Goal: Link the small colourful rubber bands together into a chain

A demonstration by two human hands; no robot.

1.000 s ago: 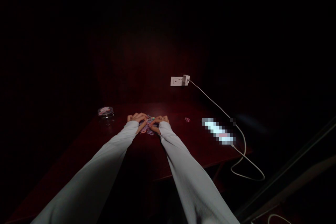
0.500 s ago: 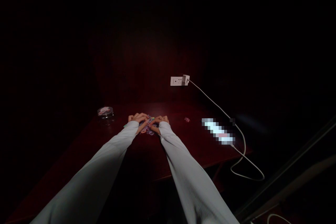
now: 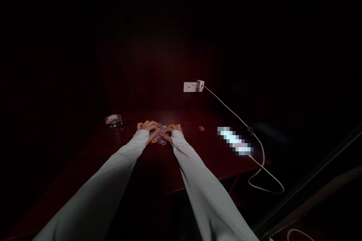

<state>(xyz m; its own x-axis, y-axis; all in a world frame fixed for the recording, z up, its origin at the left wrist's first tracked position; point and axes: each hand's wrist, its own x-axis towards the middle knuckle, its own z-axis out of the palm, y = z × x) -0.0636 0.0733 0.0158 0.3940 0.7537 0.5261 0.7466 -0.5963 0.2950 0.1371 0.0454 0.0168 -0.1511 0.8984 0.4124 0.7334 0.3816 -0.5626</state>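
Hardly anything has moved since the earlier frame: the left hand [image 3: 147, 125] and right hand [image 3: 174, 128] stay bent over a small heap of coloured bands [image 3: 162, 142] on the dark red tabletop [image 3: 198, 154]. Their fingers curl inward at the heap, thumbs toward each other; whether they grip any band I cannot tell. Right of the hands lies a little pink clump [image 3: 201, 128]; left, a round clear container [image 3: 113, 121].
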